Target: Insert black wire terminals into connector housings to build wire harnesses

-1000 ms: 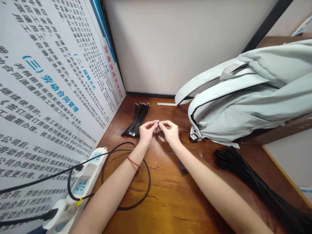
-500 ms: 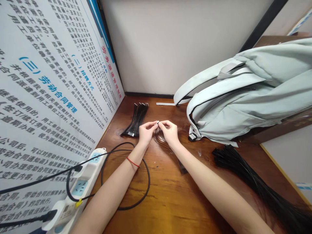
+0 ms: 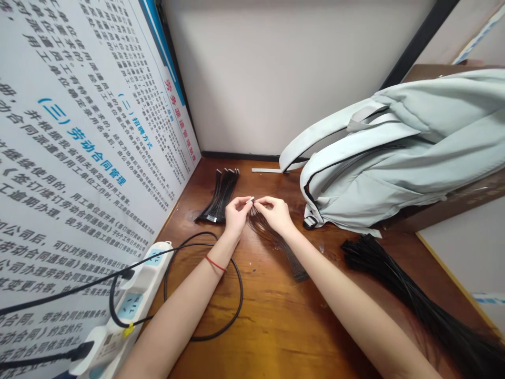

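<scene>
Head view, looking down on a wooden desk (image 3: 272, 337): the landmark is a pale green backpack (image 3: 394, 158), slumped against the right side. Just left of it, the two hands meet in mid-air. The left hand (image 3: 236, 215) and right hand (image 3: 276, 215) are both mostly closed, with fingers curled and tips drawn together. Between the fingertips sits a small white end piece (image 3: 251, 199), too small to identify, and both hands seem to pinch it, though the fingers hide exactly how each one grips. From there a fan of thin black wires (image 3: 274, 242) trails down toward the desk, its far ends appearing to reach the surface below the backpack's left edge.

These wires look light, limp and springy, so a loose strand will likely splay or slip away. The surest hold seems to be close to the white end piece, where the strands gather, rather than along the free tails. That small piece may need a careful pinch.

Farther left of the backpack lies a flat bundle of black wires (image 3: 221, 195). Below the backpack, a much longer black wire bundle (image 3: 406, 300) sweeps toward the lower right. A power strip (image 3: 134, 295) and a looped black cable (image 3: 236, 289) lie well left of it.
</scene>
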